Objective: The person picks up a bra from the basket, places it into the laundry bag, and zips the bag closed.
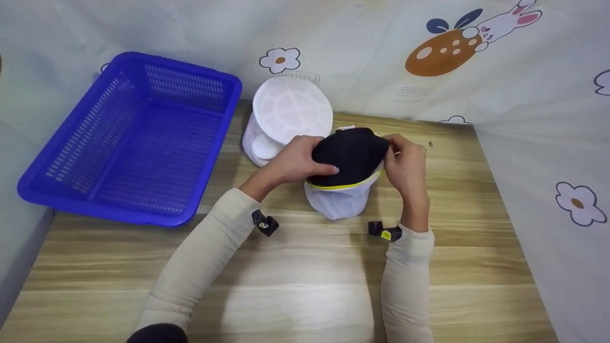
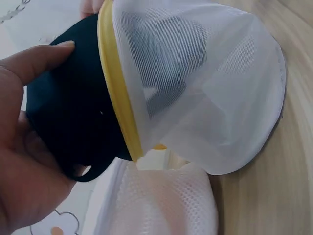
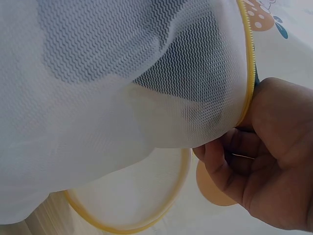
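Observation:
A black bra (image 1: 350, 155) with smooth padded cups sticks out of the open mouth of a white mesh laundry bag (image 1: 337, 202) edged by a yellow zipper. Part of the bra shows dark through the mesh (image 3: 195, 63). My left hand (image 1: 300, 159) grips the bra from the left, thumb across its front; in the left wrist view a black strap loop (image 2: 85, 174) hangs below. At the right end of the bag's mouth, my right hand (image 1: 406, 162) pinches the zippered edge with curled fingers (image 3: 220, 164). Its thumb is partly hidden.
Behind my left hand stand white mesh laundry bags (image 1: 293, 107), a round one on top. A blue plastic basket (image 1: 205, 176) sits on the left of the wooden table (image 1: 295, 286). Patterned cloth (image 1: 362, 57) hangs along the back and sides.

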A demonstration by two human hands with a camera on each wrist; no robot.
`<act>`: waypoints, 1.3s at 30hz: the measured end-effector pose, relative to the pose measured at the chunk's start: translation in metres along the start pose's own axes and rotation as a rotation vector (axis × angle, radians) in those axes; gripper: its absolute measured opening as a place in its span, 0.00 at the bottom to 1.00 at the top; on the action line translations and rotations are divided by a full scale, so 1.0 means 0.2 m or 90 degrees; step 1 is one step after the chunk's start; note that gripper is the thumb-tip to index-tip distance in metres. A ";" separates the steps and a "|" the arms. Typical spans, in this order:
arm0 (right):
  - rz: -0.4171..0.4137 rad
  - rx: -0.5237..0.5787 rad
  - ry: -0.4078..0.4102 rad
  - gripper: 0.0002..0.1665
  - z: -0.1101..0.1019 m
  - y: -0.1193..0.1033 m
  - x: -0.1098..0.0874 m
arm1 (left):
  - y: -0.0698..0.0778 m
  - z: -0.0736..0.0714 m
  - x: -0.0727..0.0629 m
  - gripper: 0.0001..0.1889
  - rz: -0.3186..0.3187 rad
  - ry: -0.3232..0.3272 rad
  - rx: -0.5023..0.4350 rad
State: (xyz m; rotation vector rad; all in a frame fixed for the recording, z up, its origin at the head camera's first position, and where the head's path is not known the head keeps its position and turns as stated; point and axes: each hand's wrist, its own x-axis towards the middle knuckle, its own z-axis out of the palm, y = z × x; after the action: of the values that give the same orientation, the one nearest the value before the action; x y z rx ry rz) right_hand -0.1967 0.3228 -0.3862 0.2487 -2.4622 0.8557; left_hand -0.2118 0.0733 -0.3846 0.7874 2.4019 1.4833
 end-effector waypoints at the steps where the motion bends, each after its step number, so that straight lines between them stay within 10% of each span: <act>1: 0.002 0.004 0.004 0.10 0.00 0.00 0.00 | 0.01 0.00 0.00 0.21 0.000 -0.005 0.023; 18: 0.001 0.020 0.014 0.10 0.00 -0.03 -0.01 | 0.16 0.04 0.02 0.16 0.003 -0.102 0.431; 39: -0.058 0.030 0.013 0.09 0.01 -0.05 -0.01 | 0.26 0.15 0.19 0.07 -0.057 -0.321 0.544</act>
State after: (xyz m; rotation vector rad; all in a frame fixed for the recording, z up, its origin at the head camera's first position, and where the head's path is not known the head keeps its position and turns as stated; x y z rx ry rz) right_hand -0.1929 0.3143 -0.3822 0.3649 -2.3949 0.8729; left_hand -0.2139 0.1350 -0.3489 1.0179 2.5366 0.1093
